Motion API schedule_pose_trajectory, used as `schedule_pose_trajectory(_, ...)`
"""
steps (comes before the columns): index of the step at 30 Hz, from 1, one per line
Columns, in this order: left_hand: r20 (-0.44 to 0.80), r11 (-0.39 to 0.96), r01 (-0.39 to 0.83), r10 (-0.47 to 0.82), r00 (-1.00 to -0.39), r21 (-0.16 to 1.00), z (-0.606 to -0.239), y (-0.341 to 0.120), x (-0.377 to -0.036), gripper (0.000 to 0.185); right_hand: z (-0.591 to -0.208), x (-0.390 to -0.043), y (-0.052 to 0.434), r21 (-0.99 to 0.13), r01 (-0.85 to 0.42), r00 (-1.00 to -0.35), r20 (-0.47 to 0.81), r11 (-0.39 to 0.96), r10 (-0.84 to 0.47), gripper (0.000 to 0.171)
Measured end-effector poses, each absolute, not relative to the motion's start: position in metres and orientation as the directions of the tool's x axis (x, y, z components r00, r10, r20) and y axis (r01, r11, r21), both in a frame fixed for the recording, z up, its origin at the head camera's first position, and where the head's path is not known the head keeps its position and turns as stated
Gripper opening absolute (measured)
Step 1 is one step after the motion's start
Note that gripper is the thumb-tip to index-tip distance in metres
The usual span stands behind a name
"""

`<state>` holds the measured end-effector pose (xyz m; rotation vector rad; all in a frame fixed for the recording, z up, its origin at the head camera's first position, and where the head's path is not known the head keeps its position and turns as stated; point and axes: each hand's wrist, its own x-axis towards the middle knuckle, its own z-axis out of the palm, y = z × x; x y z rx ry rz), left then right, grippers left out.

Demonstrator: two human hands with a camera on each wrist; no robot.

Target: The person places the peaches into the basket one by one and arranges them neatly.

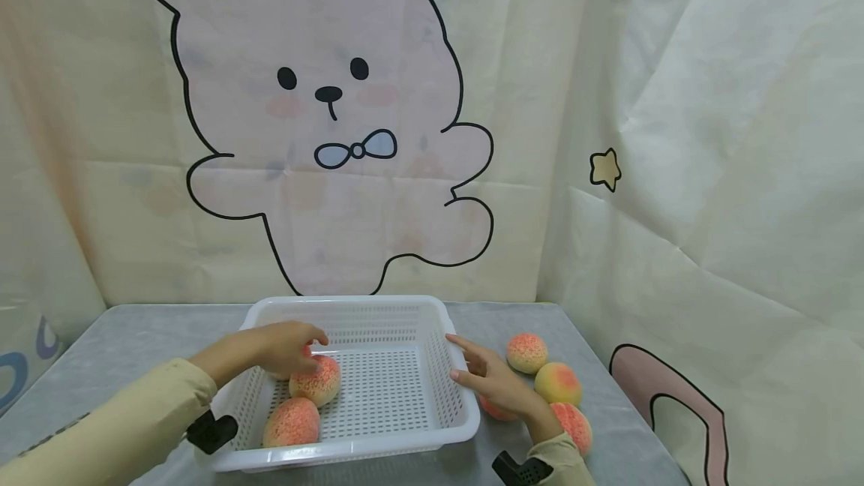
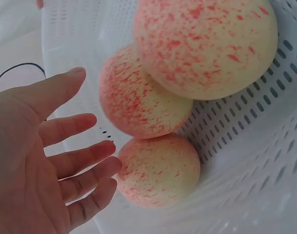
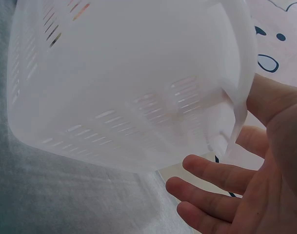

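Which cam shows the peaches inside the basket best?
Left wrist: three peaches fill the frame in the basket, beside the open left hand. The head view shows only two clearly, small, one under the hand. The right wrist view shows only the basket's outer wall.

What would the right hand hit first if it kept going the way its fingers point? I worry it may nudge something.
Probably the basket: the right hand points at its right wall, open, fingertips close to the rim, though depth is unclear.

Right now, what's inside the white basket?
The white basket holds three peaches, clustered at its left end, as the left wrist view shows. From the head view only two show; the left hand, open above them, covers the third.
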<state>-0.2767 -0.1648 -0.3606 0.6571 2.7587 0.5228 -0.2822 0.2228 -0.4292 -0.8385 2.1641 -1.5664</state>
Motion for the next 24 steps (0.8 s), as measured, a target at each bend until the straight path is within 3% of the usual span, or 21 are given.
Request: schedule_pose_trajectory(24, -0.028, 0.768, 0.429, 0.501, -0.865, 0.476, -0.336, -0.195, -0.273, 0.046, -0.43, -0.283, 0.223, -0.935, -0.269, -0.774, 0.067, 0.231, -0.63, 0.068)
